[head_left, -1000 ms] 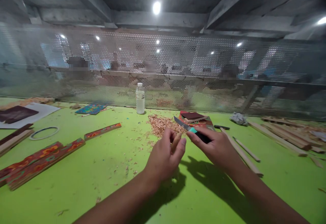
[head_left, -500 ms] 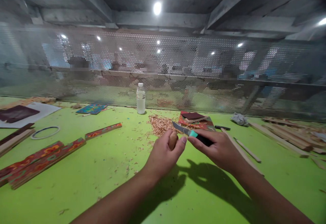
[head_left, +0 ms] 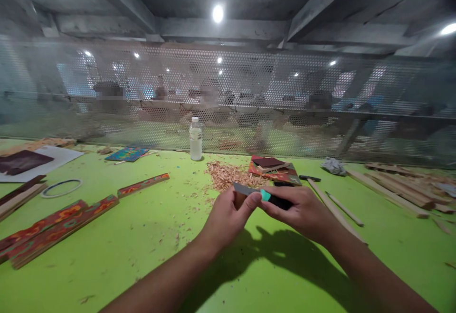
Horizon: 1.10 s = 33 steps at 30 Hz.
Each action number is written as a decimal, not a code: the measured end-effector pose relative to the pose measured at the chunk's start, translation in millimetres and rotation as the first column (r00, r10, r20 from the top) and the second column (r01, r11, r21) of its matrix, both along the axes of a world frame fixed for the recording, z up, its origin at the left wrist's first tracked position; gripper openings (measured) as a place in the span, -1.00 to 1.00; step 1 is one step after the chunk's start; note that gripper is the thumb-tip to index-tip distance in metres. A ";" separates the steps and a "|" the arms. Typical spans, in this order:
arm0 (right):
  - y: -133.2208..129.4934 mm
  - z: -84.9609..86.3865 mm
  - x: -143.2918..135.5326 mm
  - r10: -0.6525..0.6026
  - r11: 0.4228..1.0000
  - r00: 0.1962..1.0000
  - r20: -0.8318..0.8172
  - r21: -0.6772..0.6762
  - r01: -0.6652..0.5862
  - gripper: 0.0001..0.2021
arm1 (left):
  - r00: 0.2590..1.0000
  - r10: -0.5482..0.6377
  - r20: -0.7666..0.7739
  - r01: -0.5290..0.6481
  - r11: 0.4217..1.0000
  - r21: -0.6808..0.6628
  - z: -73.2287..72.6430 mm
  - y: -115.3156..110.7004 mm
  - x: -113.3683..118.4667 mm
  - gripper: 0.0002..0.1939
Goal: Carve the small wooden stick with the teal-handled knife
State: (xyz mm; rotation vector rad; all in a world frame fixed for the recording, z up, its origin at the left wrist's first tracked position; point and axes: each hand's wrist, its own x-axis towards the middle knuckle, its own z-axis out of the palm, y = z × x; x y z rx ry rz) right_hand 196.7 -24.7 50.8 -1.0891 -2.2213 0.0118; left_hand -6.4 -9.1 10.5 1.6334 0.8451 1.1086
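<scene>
My left hand (head_left: 228,215) is closed round a small wooden piece (head_left: 239,200), most of it hidden by the fingers. In my right hand (head_left: 299,206) is a knife (head_left: 281,201) with a black and teal handle. Its grey blade points left and lies over the wooden piece, and my left thumb is against the knife near the blade's base. Beyond the hands lies a heap of wood shavings (head_left: 226,175) on the green table (head_left: 153,256).
A bottle (head_left: 195,141) stands behind the shavings. Painted wood strips (head_left: 64,230) and a white ring (head_left: 46,190) lie at left. At right are wooden sticks (head_left: 392,194), crumpled paper (head_left: 334,166) and a painted board (head_left: 292,176). A perforated screen (head_left: 228,113) runs behind.
The knife has moved left and down, so its blade now covers the top of the wooden piece. My left thumb now meets the knife. The right hand has shifted slightly left.
</scene>
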 end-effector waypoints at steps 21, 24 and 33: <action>1.5 -8.1 -1.4 -0.054 0.996 0.999 0.007 0.078 0.053 -0.72 | 0.999 -0.020 0.026 0.022 0.997 -0.078 6.5 1.3 0.8 -0.38; 0.6 -9.9 -3.7 -0.082 0.994 0.997 -0.009 0.078 0.083 -0.71 | 0.999 -0.019 0.040 0.022 0.995 -0.096 6.9 1.8 1.1 -0.39; -2.6 -4.0 -3.7 -0.194 0.974 0.975 -0.112 0.096 0.205 -0.70 | 0.996 0.039 0.077 -0.031 0.995 -0.098 4.8 1.4 2.0 -0.41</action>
